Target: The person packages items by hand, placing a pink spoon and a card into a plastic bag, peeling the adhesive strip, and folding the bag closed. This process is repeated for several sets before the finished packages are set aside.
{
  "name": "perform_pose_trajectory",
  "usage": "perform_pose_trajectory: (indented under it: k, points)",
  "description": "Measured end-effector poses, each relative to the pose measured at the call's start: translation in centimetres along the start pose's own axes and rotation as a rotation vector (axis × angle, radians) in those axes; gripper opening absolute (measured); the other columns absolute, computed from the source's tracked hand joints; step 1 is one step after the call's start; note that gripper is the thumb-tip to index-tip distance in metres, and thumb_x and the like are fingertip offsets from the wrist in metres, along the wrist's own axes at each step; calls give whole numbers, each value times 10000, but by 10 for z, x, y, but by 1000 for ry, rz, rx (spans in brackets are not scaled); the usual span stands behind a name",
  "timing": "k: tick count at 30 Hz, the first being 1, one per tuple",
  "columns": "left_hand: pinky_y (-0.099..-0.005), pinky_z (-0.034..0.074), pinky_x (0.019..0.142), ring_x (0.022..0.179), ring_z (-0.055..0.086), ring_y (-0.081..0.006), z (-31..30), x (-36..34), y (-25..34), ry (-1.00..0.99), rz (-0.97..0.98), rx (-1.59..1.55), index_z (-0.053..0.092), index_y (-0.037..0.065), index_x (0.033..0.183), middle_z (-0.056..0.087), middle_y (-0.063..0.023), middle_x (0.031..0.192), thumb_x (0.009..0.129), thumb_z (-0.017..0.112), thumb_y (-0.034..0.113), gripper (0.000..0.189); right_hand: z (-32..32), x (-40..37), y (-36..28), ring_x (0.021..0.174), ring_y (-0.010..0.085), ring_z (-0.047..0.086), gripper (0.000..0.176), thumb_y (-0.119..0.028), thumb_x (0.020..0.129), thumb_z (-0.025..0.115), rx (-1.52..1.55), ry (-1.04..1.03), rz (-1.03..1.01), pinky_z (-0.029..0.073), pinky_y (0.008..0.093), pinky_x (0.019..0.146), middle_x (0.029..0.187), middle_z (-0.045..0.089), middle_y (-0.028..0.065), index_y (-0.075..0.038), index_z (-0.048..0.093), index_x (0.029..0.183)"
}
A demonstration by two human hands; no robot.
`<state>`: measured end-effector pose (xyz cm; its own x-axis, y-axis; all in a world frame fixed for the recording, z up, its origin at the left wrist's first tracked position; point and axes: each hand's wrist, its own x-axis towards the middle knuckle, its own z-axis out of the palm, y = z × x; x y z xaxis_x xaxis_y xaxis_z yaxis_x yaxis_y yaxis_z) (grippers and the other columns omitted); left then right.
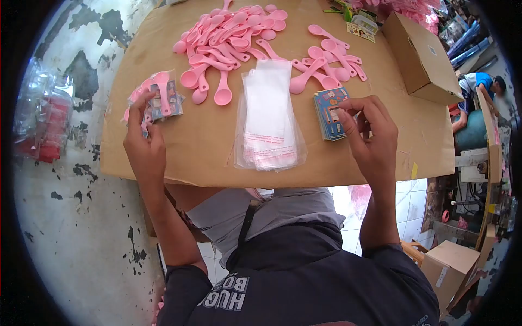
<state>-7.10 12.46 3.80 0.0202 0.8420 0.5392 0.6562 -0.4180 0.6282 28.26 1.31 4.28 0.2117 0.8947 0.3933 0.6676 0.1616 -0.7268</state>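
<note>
At the left of the table my left hand (145, 141) has its thumb and fingers curled round the near side of a small pile of clear packets (162, 98), which hold pink spoons and printed cards. On the right, my right hand (371, 127) has thumb and forefinger pinched at the edge of the top blue printed card (330, 103) of a stack. Between the hands lies a pile of clear plastic bags (269, 114) with pinkish printed strips at the near end. Beyond them are a large heap of pink spoons (228, 32) and a smaller group of pink spoons (326, 60).
A brown cardboard box (421, 60) stands at the table's right edge. Green items and a printed card (360, 31) lie at the far right. Plastic packs (46, 114) hang or lie by the worn wall. Another person (478, 92) sits at the right, beyond the table.
</note>
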Motion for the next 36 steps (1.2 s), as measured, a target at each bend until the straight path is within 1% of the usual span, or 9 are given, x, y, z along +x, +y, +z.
perform_pose_trajectory:
  k: [8,10,16,21,26,29,31,33,36]
  points:
    - [-381,488,691,714,619,-217,65,-33,53,-273,-157,-194,690,-6,1032,642,-109,813,923,747,220,258,-2,6,27,716,187,572,351,-325,923,781,-400,27,168,466,293,627,860,597,87,-16,647,1022]
    - [-346,480,660,709,605,-176,79,-29,58,-321,-131,-90,685,-10,996,642,-97,801,918,761,228,261,-2,7,27,712,128,554,370,-323,915,799,-232,-79,389,449,268,636,782,581,50,-4,627,986]
    - [-317,457,601,644,564,-118,92,-18,58,-458,-248,-103,655,-37,896,629,-55,723,883,806,209,289,8,1,49,684,55,505,308,-266,946,780,189,81,376,421,255,628,751,610,14,6,639,924]
    - [-292,440,598,652,542,-81,88,-22,58,-413,-397,-314,672,-50,885,642,-16,735,907,777,166,241,3,0,47,714,62,512,270,-235,1001,704,63,124,357,419,257,648,804,627,32,25,688,932]
    - [-240,403,610,673,490,-59,85,-30,44,-325,-240,-277,736,-59,1015,583,23,739,964,722,144,209,1,0,54,734,76,516,290,-227,1054,621,-122,253,125,418,253,674,852,641,40,49,706,1024]
    - [-268,412,620,713,501,-78,86,-37,48,-239,-258,-419,690,-86,918,623,-29,828,992,685,132,230,-1,-6,34,720,84,513,295,-226,1064,604,120,359,174,419,255,655,868,651,39,52,705,1053]
    - [-259,411,620,713,503,-71,84,-42,49,-254,-308,-440,699,-75,920,625,-18,829,1001,681,141,232,5,-14,7,732,67,525,276,-209,1075,584,517,145,405,420,247,622,898,655,24,46,689,1061]
    - [-250,409,620,713,505,-65,83,-44,49,-269,-357,-463,708,-65,922,627,-7,831,1009,677,151,235,23,-23,-7,730,135,617,203,-168,1049,601,350,-111,345,468,303,601,917,682,65,15,686,1067]
    - [-231,421,650,738,530,-51,85,-47,46,-309,-422,-447,700,-28,983,653,-9,866,1026,669,175,210,60,-29,-18,774,269,685,155,-130,1007,621,208,-98,-106,517,383,645,920,694,129,-6,682,1077]
